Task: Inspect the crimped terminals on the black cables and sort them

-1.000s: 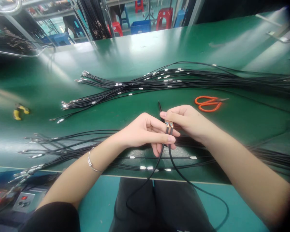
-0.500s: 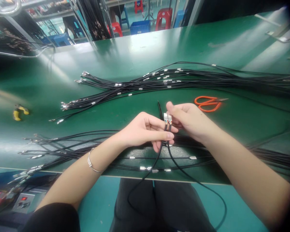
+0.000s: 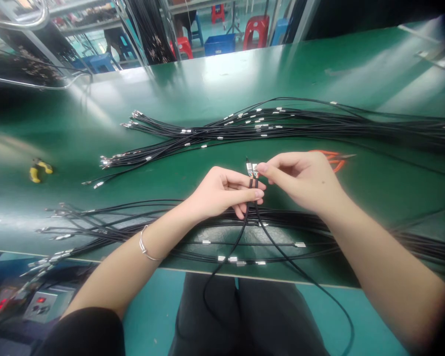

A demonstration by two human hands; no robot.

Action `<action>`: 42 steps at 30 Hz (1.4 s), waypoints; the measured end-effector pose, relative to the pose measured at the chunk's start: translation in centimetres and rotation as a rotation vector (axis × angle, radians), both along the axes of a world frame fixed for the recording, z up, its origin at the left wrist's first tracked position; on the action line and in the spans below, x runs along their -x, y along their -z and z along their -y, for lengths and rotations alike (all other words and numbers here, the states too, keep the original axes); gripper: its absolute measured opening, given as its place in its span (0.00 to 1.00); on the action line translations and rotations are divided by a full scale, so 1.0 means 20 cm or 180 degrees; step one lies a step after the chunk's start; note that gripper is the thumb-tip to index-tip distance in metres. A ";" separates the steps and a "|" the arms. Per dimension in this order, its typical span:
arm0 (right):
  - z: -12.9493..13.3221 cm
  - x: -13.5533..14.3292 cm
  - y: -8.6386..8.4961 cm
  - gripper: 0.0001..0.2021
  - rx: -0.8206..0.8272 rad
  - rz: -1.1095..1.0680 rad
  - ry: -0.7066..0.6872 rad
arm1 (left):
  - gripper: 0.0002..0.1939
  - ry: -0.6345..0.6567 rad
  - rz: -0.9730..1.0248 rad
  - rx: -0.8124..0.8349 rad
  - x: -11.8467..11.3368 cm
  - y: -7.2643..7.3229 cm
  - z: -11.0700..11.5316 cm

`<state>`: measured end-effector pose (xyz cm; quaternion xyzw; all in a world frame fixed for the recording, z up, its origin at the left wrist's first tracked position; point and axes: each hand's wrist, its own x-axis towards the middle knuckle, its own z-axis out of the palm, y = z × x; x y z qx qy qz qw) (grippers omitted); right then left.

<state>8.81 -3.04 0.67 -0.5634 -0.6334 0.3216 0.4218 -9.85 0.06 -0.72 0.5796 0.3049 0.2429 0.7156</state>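
Observation:
Two black cables point(image 3: 273, 241) lie side by side in my left hand point(image 3: 222, 195), pinched between thumb and fingers just below their ends. Their silvery-white connectors point(image 3: 249, 169) point up, with small coloured wires at the base too fine to make out. The thumb and forefinger of my right hand point(image 3: 306, 180) close on the right-hand connector from the side. Below my hands both cables hang in a loop over the table edge towards my lap. Behind the connectors shows a dark pointed tip, mostly hidden.
Bundles of black cables with white tags point(image 3: 207, 132) cross the green table point(image 3: 215, 84); more cables point(image 3: 107, 232) run beneath my forearms. Orange-handled scissors point(image 3: 339, 163) are partly covered by my right hand. Yellow-handled cutters point(image 3: 40, 170) lie left. A control box point(image 3: 44, 306) stands below the left edge.
Both hands have risen slightly with the cables. My right thumb and forefinger have come down onto the right connector, and my right hand now covers part of the scissors. The view has shifted slightly.

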 end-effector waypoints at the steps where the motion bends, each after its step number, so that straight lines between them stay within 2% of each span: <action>1: 0.00 0.00 0.00 0.19 -0.0082 0.0122 0.0045 | 0.16 -0.0015 -0.0023 0.0000 0.00 0.00 0.00; 4: -0.01 -0.01 0.01 0.18 -0.0132 0.0191 0.0032 | 0.17 -0.0024 -0.0036 -0.0011 0.00 0.00 0.00; 17: -0.02 -0.01 0.03 0.18 -0.0024 -0.0422 0.0111 | 0.15 -0.0003 0.0073 -0.0016 0.00 0.01 -0.01; 21: 0.00 0.01 0.02 0.18 0.0137 -0.0505 -0.0002 | 0.15 0.0028 0.0080 -0.0016 0.00 0.01 -0.01; 31: 0.00 0.02 0.01 0.14 0.0076 -0.0280 -0.0139 | 0.17 0.0034 0.0077 -0.0071 0.00 0.03 -0.02; 42: -0.03 0.01 0.03 0.12 -0.0191 -0.0120 0.0022 | 0.16 -0.0005 0.0053 -0.0080 0.00 0.02 -0.02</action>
